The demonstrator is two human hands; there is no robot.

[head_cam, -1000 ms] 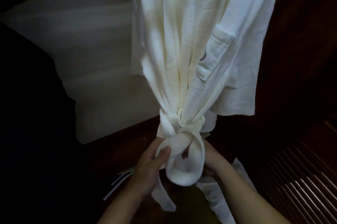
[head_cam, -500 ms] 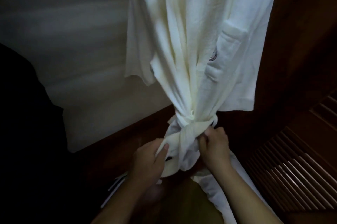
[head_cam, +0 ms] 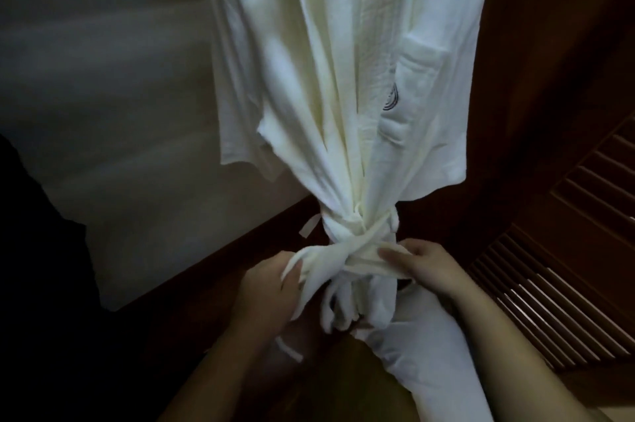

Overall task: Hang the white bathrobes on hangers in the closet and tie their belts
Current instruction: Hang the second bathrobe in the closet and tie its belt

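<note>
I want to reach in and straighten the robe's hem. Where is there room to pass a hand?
Room lies left of the hanging white bathrobe, before the pale wall. It is crowded at the white belt knot, where the left hand and right hand grip the ends, and the dark slatted door borders the right.

You look into a dim closet. To your left runs a pale wall (head_cam: pixel 103 95), grey in the weak light, with soft brighter bands across it. Along its foot goes a dark wooden skirting (head_cam: pixel 220 249), slanting up toward the middle. A black shape (head_cam: pixel 37 267) fills your lower left; what it is, you cannot tell. On your right stands a dark reddish wood panel (head_cam: pixel 549 60), and below it a louvred door (head_cam: pixel 563 284) whose slats catch thin lines of light. The floor (head_cam: pixel 340 384) beneath you looks brown and wooden.
</note>
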